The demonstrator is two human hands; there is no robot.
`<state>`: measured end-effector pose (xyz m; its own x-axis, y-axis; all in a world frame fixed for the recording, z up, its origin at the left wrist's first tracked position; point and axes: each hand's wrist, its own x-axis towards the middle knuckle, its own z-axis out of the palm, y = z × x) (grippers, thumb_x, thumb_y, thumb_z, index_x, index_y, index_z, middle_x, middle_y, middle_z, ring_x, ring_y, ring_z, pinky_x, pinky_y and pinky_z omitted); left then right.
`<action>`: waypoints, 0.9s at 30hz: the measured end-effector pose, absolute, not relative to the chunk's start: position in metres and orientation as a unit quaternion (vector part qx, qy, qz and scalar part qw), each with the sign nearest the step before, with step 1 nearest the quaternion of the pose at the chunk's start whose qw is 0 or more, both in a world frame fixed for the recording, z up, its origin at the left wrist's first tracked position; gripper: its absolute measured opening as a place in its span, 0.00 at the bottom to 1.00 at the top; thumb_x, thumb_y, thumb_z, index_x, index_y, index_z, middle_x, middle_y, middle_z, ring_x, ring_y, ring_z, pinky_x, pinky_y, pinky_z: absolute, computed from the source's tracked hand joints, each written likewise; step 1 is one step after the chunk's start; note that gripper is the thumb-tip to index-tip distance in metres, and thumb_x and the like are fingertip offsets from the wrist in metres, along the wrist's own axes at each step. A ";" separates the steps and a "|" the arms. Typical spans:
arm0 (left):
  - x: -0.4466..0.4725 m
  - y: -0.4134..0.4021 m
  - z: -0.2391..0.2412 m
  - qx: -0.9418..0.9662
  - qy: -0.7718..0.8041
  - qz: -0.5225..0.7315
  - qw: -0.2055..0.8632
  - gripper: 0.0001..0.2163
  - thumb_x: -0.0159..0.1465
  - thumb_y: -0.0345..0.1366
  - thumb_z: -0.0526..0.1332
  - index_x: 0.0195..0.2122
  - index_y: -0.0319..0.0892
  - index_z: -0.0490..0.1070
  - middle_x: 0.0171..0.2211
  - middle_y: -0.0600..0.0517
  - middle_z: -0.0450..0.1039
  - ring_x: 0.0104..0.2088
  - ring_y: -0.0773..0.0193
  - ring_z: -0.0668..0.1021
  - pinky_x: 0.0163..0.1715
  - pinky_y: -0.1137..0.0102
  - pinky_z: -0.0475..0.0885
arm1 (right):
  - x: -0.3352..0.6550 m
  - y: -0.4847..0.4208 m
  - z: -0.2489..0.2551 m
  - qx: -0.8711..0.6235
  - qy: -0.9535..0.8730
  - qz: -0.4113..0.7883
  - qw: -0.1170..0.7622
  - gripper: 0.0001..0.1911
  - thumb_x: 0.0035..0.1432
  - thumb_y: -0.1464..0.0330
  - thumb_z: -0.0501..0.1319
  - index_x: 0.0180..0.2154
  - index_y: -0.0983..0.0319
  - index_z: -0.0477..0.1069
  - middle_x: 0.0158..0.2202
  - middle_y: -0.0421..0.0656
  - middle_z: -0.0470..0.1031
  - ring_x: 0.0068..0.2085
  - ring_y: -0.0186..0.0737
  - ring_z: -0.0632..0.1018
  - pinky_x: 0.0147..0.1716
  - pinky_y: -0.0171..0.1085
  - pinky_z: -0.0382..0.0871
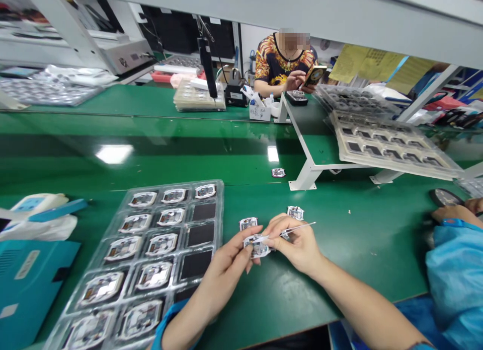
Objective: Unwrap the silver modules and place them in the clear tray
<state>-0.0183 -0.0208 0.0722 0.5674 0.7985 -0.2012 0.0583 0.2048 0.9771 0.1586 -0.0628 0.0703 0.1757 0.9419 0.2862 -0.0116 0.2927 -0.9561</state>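
Note:
My left hand (233, 254) pinches a small white-framed electronic part (257, 246), shaped like a watch case, by its left side. My right hand (298, 244) bends over the same part, with thumb and forefinger at its upper right edge. Across the right fingers lie thin metal tweezers (306, 225), their slim ends pointing right, away from the part. Two similar parts rest on the green bench close by: one part (248, 223) just behind my left fingers, another part (295, 212) behind my right hand. What the right fingertips do on the part is too small to tell.
Left of my hands, a clear plastic tray (221, 214) holds several such parts in pockets. A white-legged green shelf (307, 176) carries more trays (400, 143). One part (278, 172) lies farther back. A co-worker's blue sleeve (453, 274) is at right; another person (285, 63) sits opposite.

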 end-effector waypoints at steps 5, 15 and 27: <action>-0.017 -0.021 0.071 0.543 0.384 0.282 0.692 0.21 0.63 0.45 0.64 0.51 0.36 0.75 0.24 0.51 0.74 0.24 0.64 0.71 0.26 0.70 0.65 | 0.157 -0.062 0.068 -0.453 -0.507 0.389 0.621 0.10 0.55 0.63 0.71 0.29 0.60 0.74 0.32 0.42 0.80 0.37 0.38 0.80 0.42 0.39 0.75; -0.010 -0.021 0.084 0.436 0.394 0.347 0.731 0.18 0.59 0.49 0.67 0.39 0.39 0.76 0.30 0.49 0.76 0.28 0.61 0.77 0.24 0.70 0.67 | 0.151 -0.064 0.061 -0.496 -0.424 0.397 0.645 0.11 0.51 0.63 0.73 0.33 0.60 0.76 0.34 0.43 0.82 0.37 0.38 0.82 0.38 0.37 0.78; -0.012 -0.021 0.083 0.494 0.394 0.322 0.705 0.17 0.62 0.52 0.64 0.33 0.41 0.72 0.23 0.52 0.76 0.24 0.64 0.73 0.24 0.71 0.67 | 0.146 -0.064 0.063 -0.466 -0.418 0.429 0.651 0.12 0.51 0.61 0.73 0.32 0.60 0.74 0.33 0.44 0.82 0.36 0.39 0.82 0.37 0.38 0.79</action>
